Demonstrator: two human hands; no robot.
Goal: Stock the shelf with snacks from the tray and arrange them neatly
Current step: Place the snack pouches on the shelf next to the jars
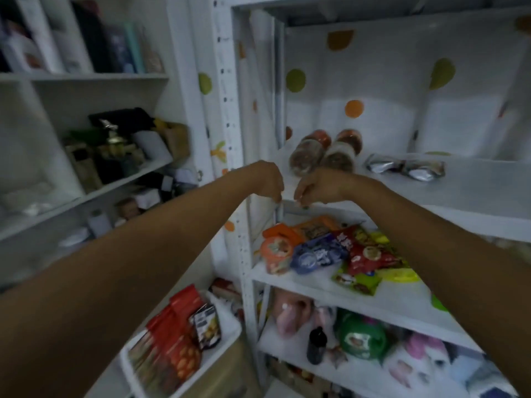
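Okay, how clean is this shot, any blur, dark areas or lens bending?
Head view: dim overall, brightest on the dotted backing behind the jars. Head view: motion blur smears the red packets in the tray, the left hand and right hand. Head view: the wide lens bows the shelf upright.

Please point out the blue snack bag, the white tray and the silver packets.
blue snack bag (319,254), head view, middle of the bag.
white tray (227,326), head view, bare right corner.
silver packets (380,163), head view, left packet.

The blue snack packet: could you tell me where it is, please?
Head view, centre: the blue snack packet lies on the middle shelf between the orange packet, left, and the red packet.
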